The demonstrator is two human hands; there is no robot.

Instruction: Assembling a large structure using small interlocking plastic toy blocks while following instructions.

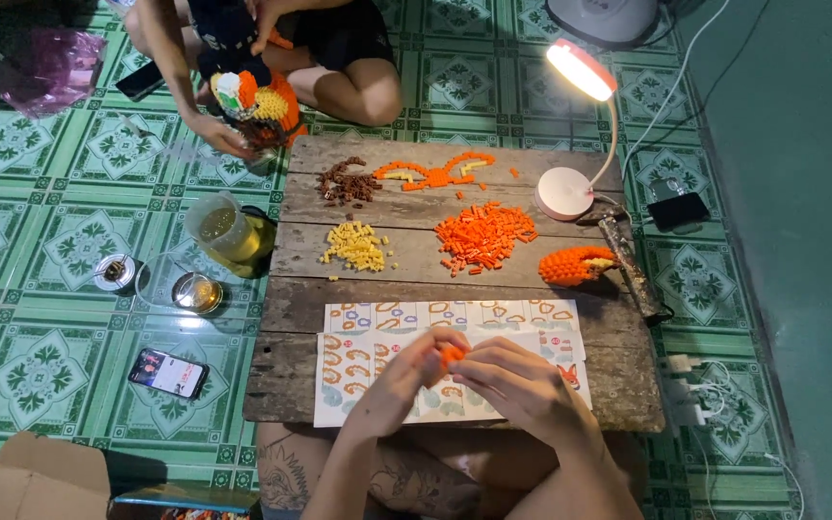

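Note:
My left hand (406, 371) and my right hand (512, 380) meet over paper instruction sheets (368, 358) at the near edge of a low wooden board (291, 380). Both pinch a small orange brick piece (451, 355) between the fingertips. Beyond the sheets lie a pile of orange bricks (482, 236), a pile of yellow bricks (355, 246), a pile of brown bricks (346, 183) and a flat orange outline of bricks (430, 173). A built orange lump (577, 264) rests at the board's right side.
Another person sits across the board, hands on an orange and dark brick figure (257, 96). A lit pink desk lamp (570, 188) stands at the far right. A jug (223, 231), two lids, phones (169, 373), a power strip (686, 390) and a cardboard box (45, 479) lie on the green tiled floor.

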